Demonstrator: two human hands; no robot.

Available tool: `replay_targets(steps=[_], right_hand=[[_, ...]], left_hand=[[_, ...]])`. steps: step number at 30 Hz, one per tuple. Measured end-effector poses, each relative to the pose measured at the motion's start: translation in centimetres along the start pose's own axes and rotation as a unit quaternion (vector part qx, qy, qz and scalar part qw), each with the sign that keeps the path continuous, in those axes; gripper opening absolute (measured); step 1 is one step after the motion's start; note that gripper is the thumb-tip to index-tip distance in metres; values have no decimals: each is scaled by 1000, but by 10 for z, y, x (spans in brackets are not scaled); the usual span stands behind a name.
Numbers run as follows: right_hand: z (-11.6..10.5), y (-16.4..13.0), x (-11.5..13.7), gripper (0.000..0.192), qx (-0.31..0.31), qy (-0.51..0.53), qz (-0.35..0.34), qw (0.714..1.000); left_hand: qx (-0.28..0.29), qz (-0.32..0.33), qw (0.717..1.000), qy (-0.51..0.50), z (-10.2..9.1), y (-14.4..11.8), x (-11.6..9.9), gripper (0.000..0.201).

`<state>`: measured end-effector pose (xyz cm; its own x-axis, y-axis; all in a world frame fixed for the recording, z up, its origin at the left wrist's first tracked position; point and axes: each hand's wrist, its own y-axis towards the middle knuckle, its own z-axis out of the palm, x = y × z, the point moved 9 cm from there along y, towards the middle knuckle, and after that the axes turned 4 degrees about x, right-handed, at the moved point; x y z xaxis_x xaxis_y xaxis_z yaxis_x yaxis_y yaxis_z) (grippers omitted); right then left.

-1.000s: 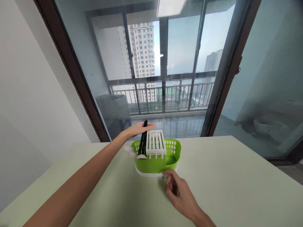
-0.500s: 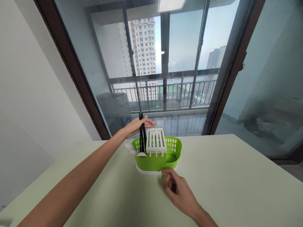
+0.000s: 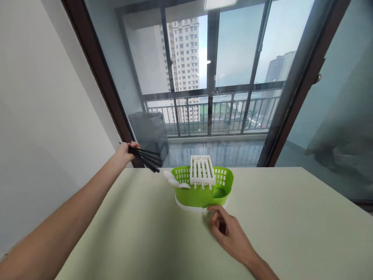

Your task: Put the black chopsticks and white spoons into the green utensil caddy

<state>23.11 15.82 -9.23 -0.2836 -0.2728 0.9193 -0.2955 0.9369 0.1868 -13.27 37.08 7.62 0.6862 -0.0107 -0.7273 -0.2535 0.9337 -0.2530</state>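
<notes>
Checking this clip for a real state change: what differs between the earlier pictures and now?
The left hand has lifted the black chopsticks out of the green basket and carried them left, clear of it, its grip closed on them. The right hand stays at the basket's white base, and the white spoons and white rack remain in place.

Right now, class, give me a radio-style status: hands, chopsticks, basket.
Left hand gripping black chopsticks, clear of green basket. Right hand at basket's white base. White spoons in basket.
</notes>
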Motion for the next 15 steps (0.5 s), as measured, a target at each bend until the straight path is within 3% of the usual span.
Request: replay_targets(steps=[5,9,12,15], right_hand=[[-2,-2,-6,23,5,-11,9,1000],[-4,-4,-9,24,8,-19,13,1000],[-6,-6,-10,25,7,-23,16,1000],[-9,-8,-11,25,-1,-30,19,999]], left_hand=[[-12,-145,987,71,-73,-31,20,31],[-17,-224,966,127,-129,-63,42,29],[13,-216,943,252,-165,-80,50,24],[21,-133,917,376,-191,-94,49,22]])
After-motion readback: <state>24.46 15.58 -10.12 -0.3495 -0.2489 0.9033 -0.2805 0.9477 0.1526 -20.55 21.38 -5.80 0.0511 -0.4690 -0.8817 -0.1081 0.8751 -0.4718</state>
